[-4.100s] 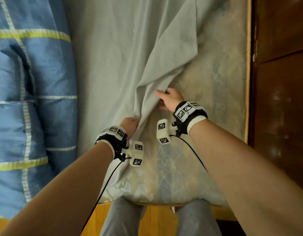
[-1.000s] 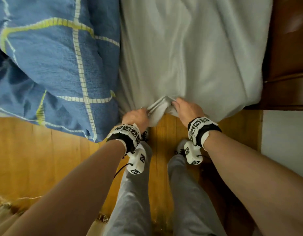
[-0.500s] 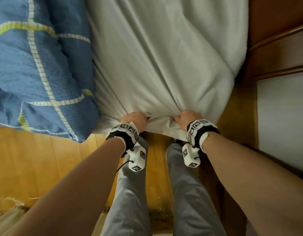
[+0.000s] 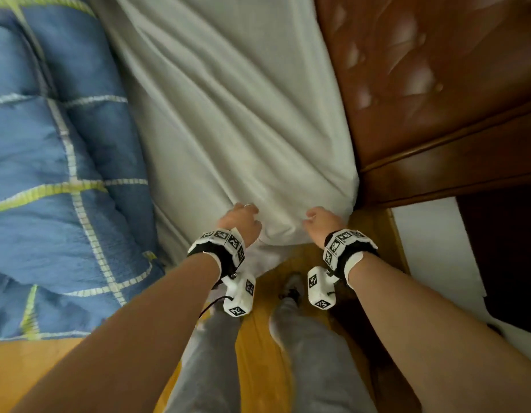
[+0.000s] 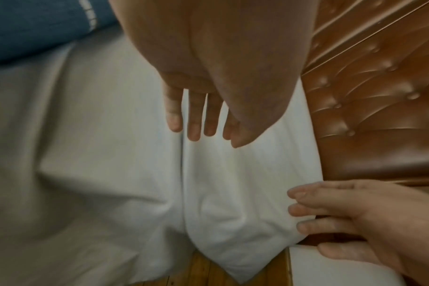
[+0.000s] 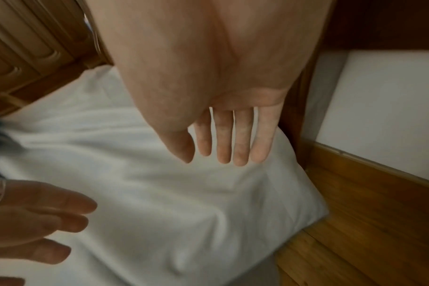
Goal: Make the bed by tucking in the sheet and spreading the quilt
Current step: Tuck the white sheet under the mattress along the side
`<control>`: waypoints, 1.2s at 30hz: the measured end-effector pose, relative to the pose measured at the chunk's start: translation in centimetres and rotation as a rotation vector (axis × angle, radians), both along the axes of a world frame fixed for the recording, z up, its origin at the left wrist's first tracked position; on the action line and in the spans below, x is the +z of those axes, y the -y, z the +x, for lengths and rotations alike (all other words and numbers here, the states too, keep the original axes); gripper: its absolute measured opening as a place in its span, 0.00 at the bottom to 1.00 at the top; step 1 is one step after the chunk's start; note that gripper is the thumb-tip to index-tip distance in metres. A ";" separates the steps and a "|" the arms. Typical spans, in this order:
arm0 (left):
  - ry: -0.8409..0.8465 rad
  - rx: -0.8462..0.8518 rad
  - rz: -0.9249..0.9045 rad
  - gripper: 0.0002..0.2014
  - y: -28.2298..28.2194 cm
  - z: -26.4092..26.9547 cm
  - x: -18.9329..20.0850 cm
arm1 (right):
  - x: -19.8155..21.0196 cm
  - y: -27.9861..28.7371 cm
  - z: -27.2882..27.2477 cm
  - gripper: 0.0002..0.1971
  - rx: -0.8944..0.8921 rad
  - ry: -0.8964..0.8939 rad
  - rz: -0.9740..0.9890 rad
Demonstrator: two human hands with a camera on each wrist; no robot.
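While the head view hides fingers, both wrist views show left hand (image 4: pixel 241 223) and right hand (image 4: pixel 319 225) spread, seemingly off the sheet (image 4: pixel 243 129).

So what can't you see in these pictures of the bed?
- Whether the sheet is tucked under the mattress: in the head view the left hand and right hand cover that edge, and both wrist views look from above.
- Most of the blue quilt: cut off by the left edge of the head view.
- The left part of the sheet in the left wrist view: blurred.
- The padded brown headboard: cut off at the top and right.
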State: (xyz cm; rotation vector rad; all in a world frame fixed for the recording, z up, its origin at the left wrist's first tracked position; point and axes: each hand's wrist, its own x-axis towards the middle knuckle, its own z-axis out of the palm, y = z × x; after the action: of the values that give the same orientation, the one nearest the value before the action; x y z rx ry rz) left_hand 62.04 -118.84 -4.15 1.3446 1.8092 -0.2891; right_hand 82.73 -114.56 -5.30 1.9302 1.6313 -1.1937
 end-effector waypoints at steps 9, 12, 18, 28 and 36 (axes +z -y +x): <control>-0.002 -0.090 0.020 0.28 -10.6 2.3 -1.9 | -2.5 -10.5 1.7 0.25 -0.056 0.052 0.116; -0.007 -0.076 -0.040 0.34 -13.4 3.1 -3.9 | -4.9 -13.8 1.6 0.29 -0.025 0.095 0.139; -0.127 -0.067 -0.111 0.45 -15.9 5.2 -7.9 | -8.1 -18.0 1.0 0.50 -0.153 0.175 0.156; -0.107 -0.070 -0.075 0.51 -18.4 5.5 -8.6 | -7.8 -24.3 -0.8 0.41 -0.366 0.122 -0.159; 0.001 -0.014 -0.057 0.42 -18.9 4.1 -7.9 | -6.8 -25.0 -0.1 0.31 -0.129 0.114 -0.170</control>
State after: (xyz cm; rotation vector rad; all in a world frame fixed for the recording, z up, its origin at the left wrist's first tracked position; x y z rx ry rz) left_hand 66.18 -99.92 -12.01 1.3180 1.7783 -0.3458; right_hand 82.65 -89.55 -12.05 1.9800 1.3222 -1.2047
